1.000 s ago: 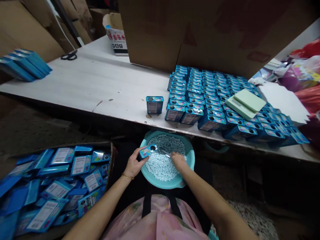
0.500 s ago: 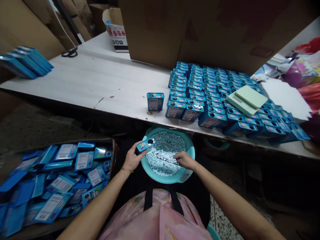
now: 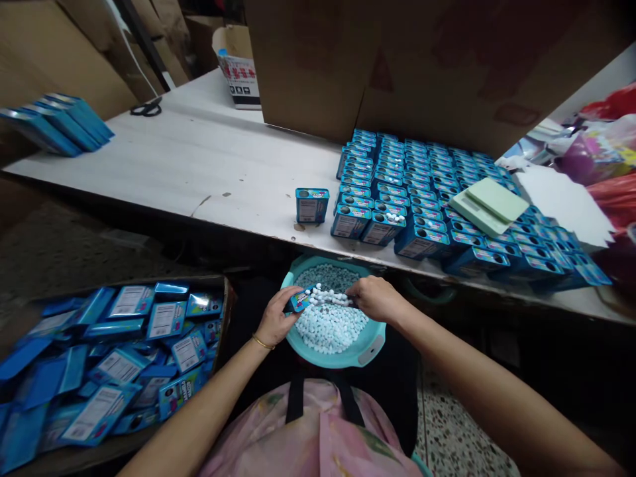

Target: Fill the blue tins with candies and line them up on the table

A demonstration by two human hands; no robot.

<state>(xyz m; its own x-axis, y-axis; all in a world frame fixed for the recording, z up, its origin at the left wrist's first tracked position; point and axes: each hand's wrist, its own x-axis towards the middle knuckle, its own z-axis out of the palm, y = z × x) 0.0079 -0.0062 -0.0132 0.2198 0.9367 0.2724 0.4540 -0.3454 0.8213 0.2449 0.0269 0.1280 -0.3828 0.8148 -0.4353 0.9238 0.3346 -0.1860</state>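
Observation:
My left hand grips a small blue box over the left rim of a turquoise basin. The box tilts, with its hole end toward the right. White pellets fill much of the basin. My right hand is closed around the end of a narrow scoop loaded with pellets. The scoop is largely hidden under them, and its tip meets the box's end. On the table edge beyond, one blue box stands alone.
Rows of upright blue boxes cover the table's right side, with a pale green scale on top. To my lower left sits a carton of jumbled blue boxes. Black scissors lie at the back left. A large cardboard box stands behind.
My right hand has raised the loaded scoop from the pellets and brought it up to the box. The box in my left hand has tipped toward the scoop.

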